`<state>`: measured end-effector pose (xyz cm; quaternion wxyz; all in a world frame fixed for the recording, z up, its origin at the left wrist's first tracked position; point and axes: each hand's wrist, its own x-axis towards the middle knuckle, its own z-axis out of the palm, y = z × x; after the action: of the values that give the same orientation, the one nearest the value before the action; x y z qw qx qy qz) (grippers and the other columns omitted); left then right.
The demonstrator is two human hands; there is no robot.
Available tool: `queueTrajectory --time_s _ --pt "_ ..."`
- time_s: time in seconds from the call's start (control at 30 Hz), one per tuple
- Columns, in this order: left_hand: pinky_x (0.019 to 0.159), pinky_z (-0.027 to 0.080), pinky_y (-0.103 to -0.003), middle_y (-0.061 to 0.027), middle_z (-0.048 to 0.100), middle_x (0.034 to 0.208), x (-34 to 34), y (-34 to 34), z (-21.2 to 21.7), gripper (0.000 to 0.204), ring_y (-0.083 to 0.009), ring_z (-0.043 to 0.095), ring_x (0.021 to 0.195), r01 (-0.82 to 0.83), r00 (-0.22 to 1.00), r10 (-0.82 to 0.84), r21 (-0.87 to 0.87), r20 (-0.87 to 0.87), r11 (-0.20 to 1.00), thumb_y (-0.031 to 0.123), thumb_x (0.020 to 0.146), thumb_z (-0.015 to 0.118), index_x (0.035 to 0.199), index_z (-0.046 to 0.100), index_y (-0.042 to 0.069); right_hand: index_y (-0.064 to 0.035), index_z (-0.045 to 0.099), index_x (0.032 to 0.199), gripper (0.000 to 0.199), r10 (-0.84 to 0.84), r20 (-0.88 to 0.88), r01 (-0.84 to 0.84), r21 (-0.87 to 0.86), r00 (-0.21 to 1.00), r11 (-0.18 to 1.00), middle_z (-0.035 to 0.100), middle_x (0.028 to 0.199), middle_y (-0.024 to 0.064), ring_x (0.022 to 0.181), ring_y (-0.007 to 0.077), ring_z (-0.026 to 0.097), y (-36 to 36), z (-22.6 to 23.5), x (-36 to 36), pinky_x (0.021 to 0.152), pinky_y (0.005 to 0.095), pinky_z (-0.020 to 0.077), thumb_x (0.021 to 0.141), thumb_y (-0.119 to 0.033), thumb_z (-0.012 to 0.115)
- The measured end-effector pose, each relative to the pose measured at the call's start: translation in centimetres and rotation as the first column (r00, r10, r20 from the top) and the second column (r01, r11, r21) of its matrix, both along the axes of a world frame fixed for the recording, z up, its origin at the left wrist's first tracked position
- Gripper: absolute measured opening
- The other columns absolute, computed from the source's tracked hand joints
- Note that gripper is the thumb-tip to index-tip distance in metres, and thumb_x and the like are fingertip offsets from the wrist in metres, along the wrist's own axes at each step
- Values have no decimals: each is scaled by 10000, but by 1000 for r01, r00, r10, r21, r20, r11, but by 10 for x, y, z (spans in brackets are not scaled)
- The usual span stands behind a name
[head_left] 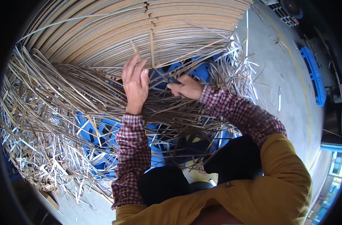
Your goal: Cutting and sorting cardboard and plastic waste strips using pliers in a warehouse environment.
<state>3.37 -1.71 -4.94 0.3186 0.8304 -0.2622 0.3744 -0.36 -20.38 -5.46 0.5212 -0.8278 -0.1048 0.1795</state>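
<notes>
In front of me rises a large stack of corrugated cardboard sheets (pixel 103 41), edges toward me, with a line of notches down the middle. My left hand (pixel 135 84) is raised at its lower edge, fingers stretched out, nearest a narrow cardboard strip (pixel 134 47) that sticks up past the fingertips. My right hand (pixel 188 89) is closed round the dark handle of a slim tool (pixel 171 79), which points left toward the stack's bottom edge. The tool's tip is too small to make out. Long cut cardboard strips (pixel 84 88) lie beneath both hands.
Blue plastic pallets (pixel 158 159) show through the heaped strips. A pile of tangled scraps (pixel 47 150) spreads at the left, and more hang at the right (pixel 235 71). Another blue pallet (pixel 313 77) stands across the grey floor (pixel 270 80), which has a yellow line.
</notes>
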Motion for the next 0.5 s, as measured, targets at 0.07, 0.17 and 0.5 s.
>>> queueTrajectory --time_s 0.07,0.17,0.5 --pt "823 369 -396 -104 541 1093 5 -1 -14 221 -270 492 1000 92 983 -105 -93 -150 991 154 800 531 988 598 60 -14 596 587 433 47 -115 -48 -5 992 999 563 556 47 479 138 523 -11 10 6 502 271 440 808 -381 530" --pt "723 420 -399 -111 620 750 12 14 -26 156 -277 586 746 52 892 -43 8 -449 999 180 776 537 860 643 103 -2 632 700 385 158 -253 -199 -145 955 969 594 629 51 556 105 540 -21 26 24 454 240 430 827 -351 529" --pt "694 409 -382 -109 605 693 -13 51 -77 115 -267 576 750 -19 853 270 489 -448 872 212 733 568 732 641 124 -47 651 820 416 -169 -115 151 -148 979 977 619 790 103 645 158 562 -40 47 73 605 297 472 822 -433 496"
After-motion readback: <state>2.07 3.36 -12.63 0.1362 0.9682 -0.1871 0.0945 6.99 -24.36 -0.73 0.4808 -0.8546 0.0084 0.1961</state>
